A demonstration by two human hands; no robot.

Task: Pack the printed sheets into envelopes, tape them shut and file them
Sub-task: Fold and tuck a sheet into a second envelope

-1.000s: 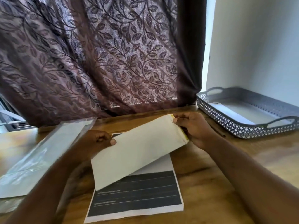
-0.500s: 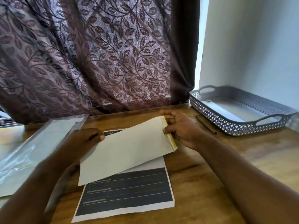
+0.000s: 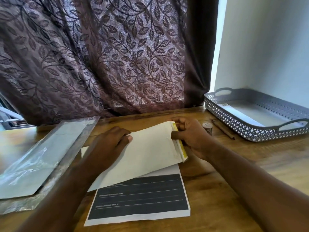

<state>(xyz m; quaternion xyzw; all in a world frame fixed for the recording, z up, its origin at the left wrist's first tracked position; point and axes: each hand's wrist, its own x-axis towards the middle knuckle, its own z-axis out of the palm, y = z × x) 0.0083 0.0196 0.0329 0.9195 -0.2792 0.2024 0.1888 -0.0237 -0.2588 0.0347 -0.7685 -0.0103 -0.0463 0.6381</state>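
White envelope (image 3: 150,151) | left grip (image 3: 110,146) clasps its left edge | right grip (image 3: 192,139) pinches yellow-striped flap end

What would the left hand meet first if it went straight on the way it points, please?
Probably the right hand, gripping the envelope's open end; the left hand holds it, pointing there.

bare wooden tabletop (image 3: 225,178) open lower right, grey perforated plastic tray (image 3: 237,129) blocking right, clear plastic envelope pack (image 3: 38,156) blocking left

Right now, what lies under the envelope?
The stack of printed sheets, with its dark lined lower half showing. Most of its upper half is hidden beneath the envelope.
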